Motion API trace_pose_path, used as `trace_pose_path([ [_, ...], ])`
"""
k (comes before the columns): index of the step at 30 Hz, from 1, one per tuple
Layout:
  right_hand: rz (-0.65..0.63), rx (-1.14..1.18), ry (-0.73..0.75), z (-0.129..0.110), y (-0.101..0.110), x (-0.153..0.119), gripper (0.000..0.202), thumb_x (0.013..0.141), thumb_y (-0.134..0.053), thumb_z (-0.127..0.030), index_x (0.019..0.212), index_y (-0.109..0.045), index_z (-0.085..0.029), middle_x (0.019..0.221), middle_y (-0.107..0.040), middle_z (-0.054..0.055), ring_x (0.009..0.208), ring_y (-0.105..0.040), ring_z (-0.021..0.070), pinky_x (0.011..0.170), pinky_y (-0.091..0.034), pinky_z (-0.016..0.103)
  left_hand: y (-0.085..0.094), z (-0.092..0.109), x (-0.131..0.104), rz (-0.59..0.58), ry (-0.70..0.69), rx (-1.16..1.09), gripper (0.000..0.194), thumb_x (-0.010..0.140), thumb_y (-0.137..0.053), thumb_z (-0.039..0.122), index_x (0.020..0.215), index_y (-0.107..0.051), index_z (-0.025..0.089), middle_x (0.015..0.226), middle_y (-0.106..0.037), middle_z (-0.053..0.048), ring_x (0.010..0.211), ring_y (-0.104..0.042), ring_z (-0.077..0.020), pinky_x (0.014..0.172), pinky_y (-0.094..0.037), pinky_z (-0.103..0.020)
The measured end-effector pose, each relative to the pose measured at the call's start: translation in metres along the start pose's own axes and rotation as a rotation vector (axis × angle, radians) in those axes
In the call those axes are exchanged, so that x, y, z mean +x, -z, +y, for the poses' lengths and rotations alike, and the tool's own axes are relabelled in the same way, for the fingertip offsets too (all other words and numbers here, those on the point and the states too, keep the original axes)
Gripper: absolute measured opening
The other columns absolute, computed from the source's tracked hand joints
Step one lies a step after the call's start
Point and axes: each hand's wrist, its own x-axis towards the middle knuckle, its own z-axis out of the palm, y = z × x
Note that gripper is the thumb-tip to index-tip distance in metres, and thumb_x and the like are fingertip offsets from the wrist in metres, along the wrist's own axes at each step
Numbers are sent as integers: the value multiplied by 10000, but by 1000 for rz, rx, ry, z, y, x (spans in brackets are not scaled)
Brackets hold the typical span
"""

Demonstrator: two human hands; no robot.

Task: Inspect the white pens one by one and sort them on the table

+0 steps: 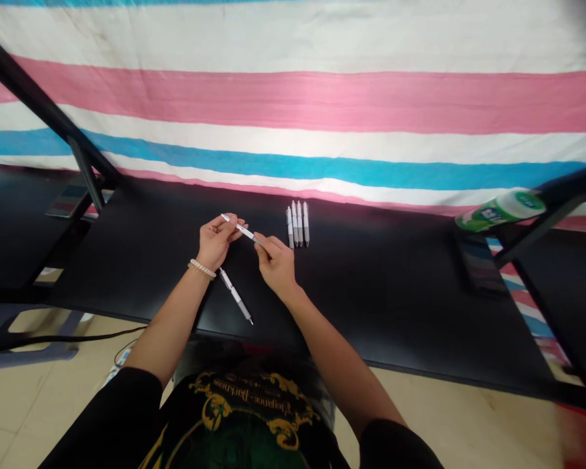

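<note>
Between my two hands is a white pen point(245, 231) with a grey grip, tilted down to the right above the table. My left hand point(217, 238) pinches its upper part, near the clip end. Closed around the grip end is my right hand point(277, 260), whose fingers hide the tip. A second white and grey pen point(235, 296) lies slantwise on the table below my hands. Several more such pens point(297, 223) lie side by side just beyond my right hand, their grey ends toward me.
The black table point(381, 280) has a striped cloth point(351, 101) hanging behind it. A green and white canister point(501, 210) and a dark phone-like slab point(481, 264) are at the right. Black metal braces point(85, 170) rise at both sides. Another flat dark object point(67, 200) lies far left.
</note>
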Motion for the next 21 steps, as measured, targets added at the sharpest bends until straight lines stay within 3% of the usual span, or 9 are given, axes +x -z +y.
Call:
trace_pose_path([
  [3,35,170,-122,3,-3,2,433,947,-588,-420,1320,-651,-207,938,-705,58,680,-631,134,606,-535,259,1,-1,2,26,-1,-27,308,747,-866,358,927,-725,152,917,-771,-76,894,-756,-192,865,-608,-319],
  [6,29,273,-182,2,-1,4,342,956,-568,-413,1178,-725,-207,811,-679,33,637,-625,129,584,-544,262,2,-1,3,30,9,-38,300,746,-867,351,920,-724,153,924,-771,-77,909,-756,-202,901,-602,-351],
  [8,65,279,-112,-1,2,5,242,919,-618,-377,1026,-769,-221,957,-683,64,761,-657,143,642,-567,270,3,-2,3,33,15,-41,292,748,-866,344,916,-723,153,928,-772,-78,915,-755,-202,915,-598,-358],
  [10,91,304,-94,-3,5,6,241,871,-676,-368,1058,-756,-240,1111,-661,78,868,-663,155,662,-579,263,4,-3,3,40,8,-51,285,753,-864,338,919,-724,152,931,-773,-78,920,-755,-198,895,-601,-336],
  [13,15,412,-239,-4,7,7,352,910,-624,-423,1195,-691,-229,896,-686,43,696,-643,127,560,-558,241,5,-4,4,37,-5,-68,280,758,-862,332,922,-728,149,927,-774,-80,916,-756,-197,863,-605,-313],
  [15,-9,438,-261,-2,7,8,279,917,-614,-420,1061,-730,-210,809,-681,30,654,-640,122,580,-568,255,5,-4,4,39,-8,-73,277,760,-862,332,918,-728,148,922,-774,-80,912,-757,-198,874,-604,-324],
  [17,13,426,-185,1,8,9,182,850,-703,-383,892,-748,-212,993,-703,65,832,-688,156,718,-601,292,5,-5,5,48,-5,-73,276,758,-863,333,913,-725,151,920,-774,-77,916,-756,-198,904,-596,-342],
  [19,25,452,-159,3,9,10,197,798,-760,-368,942,-746,-234,1142,-684,71,948,-691,177,789,-607,313,5,-4,5,58,-2,-68,276,757,-863,334,910,-721,155,923,-773,-75,924,-754,-198,924,-588,-352],
  [21,-16,506,-239,4,10,10,289,845,-713,-421,1072,-719,-242,1010,-712,60,814,-696,157,701,-612,306,5,-4,4,59,1,-63,271,760,-860,333,907,-721,155,922,-773,-75,920,-754,-198,922,-588,-356],
])
